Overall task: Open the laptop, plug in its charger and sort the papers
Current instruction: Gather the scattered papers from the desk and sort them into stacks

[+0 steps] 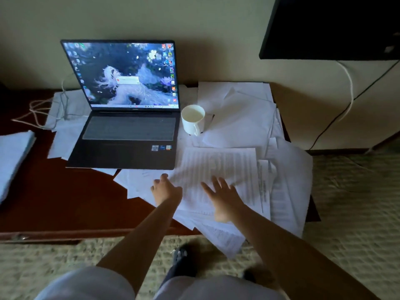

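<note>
A dark wooden table is seen across the left and middle of the frame, set against a pale wall, with patterned carpet below and to the right of it. A wide scatter of loose papers is spread over the right half of the table, some sheets hanging past its lower right edge. The laptop is found at upper left of centre, lid raised and screen lit with a desktop picture, its base resting partly on sheets. A separate stack of papers is placed at the far left edge. A white cable is coiled left of the laptop; whether it is plugged into the laptop cannot be told. A white mug is stood just right of the laptop, on the papers. Near lower centre, a printed sheet is blurred. The left hand is laid at its left edge, fingers hidden, so its grip cannot be told. The right hand is held flat over the sheet with fingers spread, grasping nothing.
</note>
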The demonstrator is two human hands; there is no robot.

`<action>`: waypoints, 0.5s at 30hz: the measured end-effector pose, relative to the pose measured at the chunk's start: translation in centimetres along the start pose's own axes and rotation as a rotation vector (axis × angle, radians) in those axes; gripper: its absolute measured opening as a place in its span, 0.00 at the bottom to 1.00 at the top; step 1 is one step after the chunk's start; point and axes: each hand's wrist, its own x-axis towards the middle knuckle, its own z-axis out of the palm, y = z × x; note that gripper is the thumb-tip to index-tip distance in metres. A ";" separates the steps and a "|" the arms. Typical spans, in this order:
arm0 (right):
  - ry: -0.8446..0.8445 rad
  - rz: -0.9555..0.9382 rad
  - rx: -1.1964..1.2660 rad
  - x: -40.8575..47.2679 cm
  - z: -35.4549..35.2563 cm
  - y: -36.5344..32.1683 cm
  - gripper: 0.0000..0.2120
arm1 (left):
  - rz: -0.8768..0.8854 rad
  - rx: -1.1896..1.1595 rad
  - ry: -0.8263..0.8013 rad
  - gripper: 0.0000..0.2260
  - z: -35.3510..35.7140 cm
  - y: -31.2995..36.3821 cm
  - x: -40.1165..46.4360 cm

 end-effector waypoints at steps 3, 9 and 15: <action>0.066 -0.081 -0.050 -0.3 0.0 1.6 0.42 | -0.133 -0.191 -0.041 0.30 0.0 0.3 -1.5; 0.089 -0.267 -0.008 -0.8 0.8 4.1 0.40 | -0.227 -0.280 0.008 0.19 -0.7 0.1 -2.8; 0.141 -0.274 -0.171 -1.7 1.7 4.1 0.39 | -0.280 -0.295 0.093 0.16 -0.3 0.1 -4.6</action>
